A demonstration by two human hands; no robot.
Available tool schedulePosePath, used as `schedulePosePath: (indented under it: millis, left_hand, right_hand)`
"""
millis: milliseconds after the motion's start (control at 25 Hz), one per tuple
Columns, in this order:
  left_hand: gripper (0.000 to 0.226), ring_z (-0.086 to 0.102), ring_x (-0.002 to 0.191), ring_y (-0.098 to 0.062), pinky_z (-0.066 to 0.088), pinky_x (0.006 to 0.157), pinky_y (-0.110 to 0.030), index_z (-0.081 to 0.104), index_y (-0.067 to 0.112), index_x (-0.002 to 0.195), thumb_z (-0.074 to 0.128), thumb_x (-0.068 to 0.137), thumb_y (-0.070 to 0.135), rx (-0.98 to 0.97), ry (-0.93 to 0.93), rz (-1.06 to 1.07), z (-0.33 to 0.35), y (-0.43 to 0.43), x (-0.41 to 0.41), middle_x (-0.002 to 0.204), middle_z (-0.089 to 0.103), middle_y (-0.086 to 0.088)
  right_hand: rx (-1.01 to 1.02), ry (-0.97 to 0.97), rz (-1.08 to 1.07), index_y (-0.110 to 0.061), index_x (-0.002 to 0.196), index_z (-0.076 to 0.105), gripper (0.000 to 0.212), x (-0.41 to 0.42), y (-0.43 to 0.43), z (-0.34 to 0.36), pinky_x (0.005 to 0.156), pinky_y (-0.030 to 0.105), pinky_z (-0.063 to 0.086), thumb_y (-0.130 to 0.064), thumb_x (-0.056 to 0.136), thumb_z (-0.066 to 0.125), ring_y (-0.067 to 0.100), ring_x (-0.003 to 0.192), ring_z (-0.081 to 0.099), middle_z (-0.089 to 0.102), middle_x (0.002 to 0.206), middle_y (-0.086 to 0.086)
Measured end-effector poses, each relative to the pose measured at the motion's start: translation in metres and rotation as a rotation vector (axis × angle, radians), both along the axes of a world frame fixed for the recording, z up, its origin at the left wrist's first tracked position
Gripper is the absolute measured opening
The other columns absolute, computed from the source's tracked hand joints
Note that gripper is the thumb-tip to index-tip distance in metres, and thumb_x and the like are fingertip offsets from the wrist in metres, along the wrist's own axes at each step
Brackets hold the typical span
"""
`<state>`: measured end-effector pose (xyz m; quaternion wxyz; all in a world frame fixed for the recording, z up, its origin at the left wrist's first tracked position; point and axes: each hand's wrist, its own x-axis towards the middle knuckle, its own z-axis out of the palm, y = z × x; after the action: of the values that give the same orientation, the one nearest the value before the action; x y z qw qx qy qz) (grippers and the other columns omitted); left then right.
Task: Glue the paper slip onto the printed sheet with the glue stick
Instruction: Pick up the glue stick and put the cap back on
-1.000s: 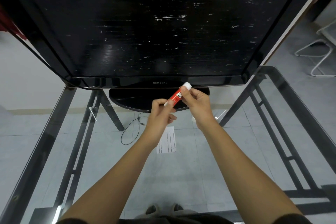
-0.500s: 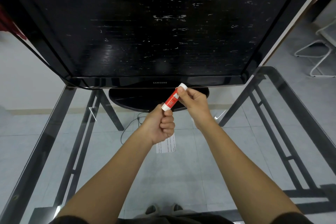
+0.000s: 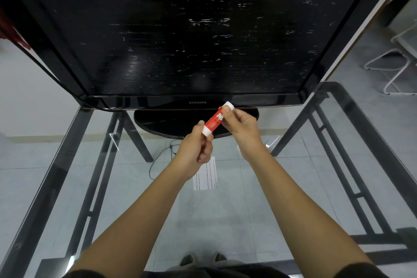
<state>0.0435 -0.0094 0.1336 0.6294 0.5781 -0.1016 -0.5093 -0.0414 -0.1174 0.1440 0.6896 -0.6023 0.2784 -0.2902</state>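
While both hands grip the red-and-white plastic glue stick (image 3: 214, 121) above the glass bench (image 3: 259, 198), the left hand (image 3: 197, 145) has shifted onto its lower end, the right hand (image 3: 240, 125) holding the upper; uncapping looks imminent. White printed paper (image 3: 207, 176) lies beneath, unglued.

table (image 3: 225, 216): clear glass, dark metal frame | monitor (image 3: 171, 29): glossy black plastic

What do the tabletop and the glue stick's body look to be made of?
Tabletop: clear glass with a glossy finish; the floor tiles, cable and frame bars show through it, and it carries faint reflections. Glue stick: probably smooth plastic, a red printed body with white ends; the plastic is a guess from its look.
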Motion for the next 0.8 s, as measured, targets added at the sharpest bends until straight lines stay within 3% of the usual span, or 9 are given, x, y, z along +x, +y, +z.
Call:
schedulePosePath:
  millis: [120, 200, 240, 320, 400, 440, 600, 720, 800]
  left_hand:
    - [0.051, 0.027, 0.028, -0.005, 0.02, 0.029, -0.017, 0.045, 0.018, 0.049, 0.039, 0.091, 0.046, 0.002, 0.548, -0.137, 0.006, 0.005, 0.013, 0.034, 0.033, 0.008]
    - [0.058, 0.033, 0.028, -0.005, 0.025, 0.029, -0.016, 0.048, 0.016, 0.052, 0.035, 0.091, 0.056, 0.08, 0.536, -0.137, 0.009, 0.005, 0.014, 0.036, 0.04, 0.005]
    - [0.06, 0.041, 0.032, -0.007, 0.033, 0.033, -0.017, 0.055, 0.015, 0.059, 0.033, 0.09, 0.061, 0.147, 0.353, -0.115, 0.009, 0.003, 0.012, 0.043, 0.049, 0.003]
    - [0.05, 0.06, 0.055, -0.01, 0.05, 0.054, -0.022, 0.06, 0.014, 0.093, 0.039, 0.088, 0.06, 0.198, -0.264, -0.007, 0.005, 0.002, 0.005, 0.077, 0.067, -0.002]
    - [0.043, 0.063, 0.08, -0.006, 0.049, 0.069, -0.016, 0.052, 0.018, 0.115, 0.059, 0.084, 0.046, 0.094, -0.893, 0.034, -0.003, 0.007, -0.001, 0.102, 0.064, 0.004]
    - [0.046, 0.063, 0.086, -0.007, 0.048, 0.072, -0.014, 0.052, 0.016, 0.119, 0.064, 0.082, 0.04, 0.063, -1.084, 0.015, -0.008, 0.009, -0.002, 0.105, 0.063, 0.004]
    - [0.046, 0.067, 0.089, -0.021, 0.053, 0.075, -0.028, 0.056, 0.003, 0.121, 0.066, 0.083, 0.026, 0.07, -1.366, 0.02, -0.022, 0.009, -0.002, 0.106, 0.068, -0.013]
    - [0.042, 0.069, 0.082, -0.023, 0.046, 0.068, -0.017, 0.059, 0.0, 0.116, 0.069, 0.081, 0.021, 0.042, -1.405, 0.047, -0.026, 0.007, 0.0, 0.099, 0.071, -0.015]
    - [0.041, 0.07, 0.078, -0.023, 0.04, 0.066, -0.01, 0.06, -0.001, 0.113, 0.071, 0.079, 0.018, 0.039, -1.414, 0.06, -0.026, 0.007, 0.004, 0.096, 0.071, -0.015]
  right_hand:
    - [-0.03, 0.009, 0.035, -0.02, 0.082, 0.069, 0.016, 0.0, 0.001, -0.003, 0.071, 0.011, 0.049, -0.033, 0.086, 0.061, 0.002, 0.08, 0.066, 0.067, 0.078, -0.005]
    - [-0.036, 0.017, 0.033, -0.021, 0.081, 0.069, 0.016, 0.0, 0.002, -0.006, 0.071, 0.011, 0.049, -0.034, 0.085, 0.061, 0.002, 0.08, 0.066, 0.068, 0.074, -0.009]
    - [-0.036, 0.025, 0.017, -0.022, 0.081, 0.07, 0.017, 0.0, 0.001, -0.007, 0.071, 0.01, 0.049, -0.035, 0.085, 0.061, 0.002, 0.08, 0.066, 0.069, 0.072, -0.01]
    - [-0.042, 0.05, -0.023, -0.024, 0.08, 0.069, 0.018, -0.001, -0.001, -0.009, 0.071, 0.009, 0.048, -0.04, 0.083, 0.061, 0.003, 0.082, 0.067, 0.07, 0.073, -0.011]
    - [-0.046, 0.065, -0.045, -0.028, 0.079, 0.068, 0.015, -0.002, -0.004, -0.012, 0.068, 0.007, 0.047, -0.04, 0.083, 0.061, 0.001, 0.084, 0.067, 0.071, 0.075, -0.013]
    - [-0.052, 0.07, -0.047, -0.029, 0.079, 0.068, 0.013, -0.002, -0.004, -0.013, 0.066, 0.005, 0.046, -0.04, 0.084, 0.061, -0.001, 0.084, 0.066, 0.071, 0.075, -0.016]
    - [-0.091, 0.132, -0.004, -0.033, 0.081, 0.067, 0.018, -0.001, -0.008, -0.024, 0.069, 0.006, 0.047, -0.048, 0.082, 0.056, -0.002, 0.088, 0.065, 0.07, 0.08, -0.018]
    - [-0.119, 0.214, 0.039, -0.034, 0.109, 0.06, 0.041, -0.005, -0.026, -0.041, 0.084, 0.015, 0.045, -0.061, 0.081, 0.045, -0.001, 0.101, 0.06, 0.064, 0.106, -0.018]
    - [-0.181, 0.358, -0.064, -0.025, 0.127, 0.052, 0.047, -0.012, -0.045, -0.059, 0.09, 0.018, 0.04, -0.052, 0.089, 0.044, 0.002, 0.109, 0.054, 0.056, 0.121, -0.011]
